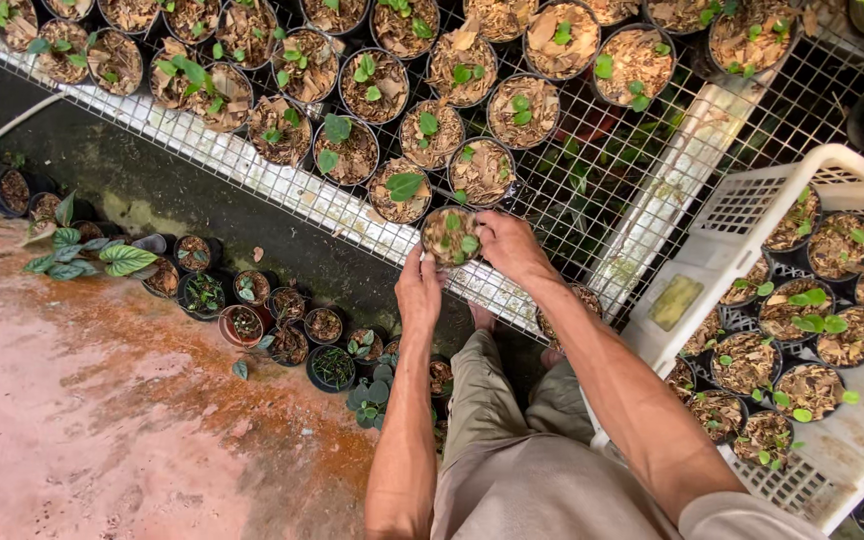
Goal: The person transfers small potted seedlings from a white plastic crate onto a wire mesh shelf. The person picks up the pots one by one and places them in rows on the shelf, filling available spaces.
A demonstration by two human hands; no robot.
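Small black pot (451, 235): holds a green seedling in dry leaf mulch; sits at the near edge of the wire-mesh tabletop (592, 190), at the front of the rows of like pots (352, 90).

Left hand (418, 290): grip closed around the pot's near rim, fingers curled up against its side.

Right hand (508, 245): grip closed on the pot's right side, thumb at the rim; how far the fingers wrap behind is probably hidden.

White plastic crate (752, 215): to the right, well apart from the hands, filled with similar potted seedlings.

Floor pots (252, 310): a cluster below the tabletop on the reddish concrete floor (72, 420).
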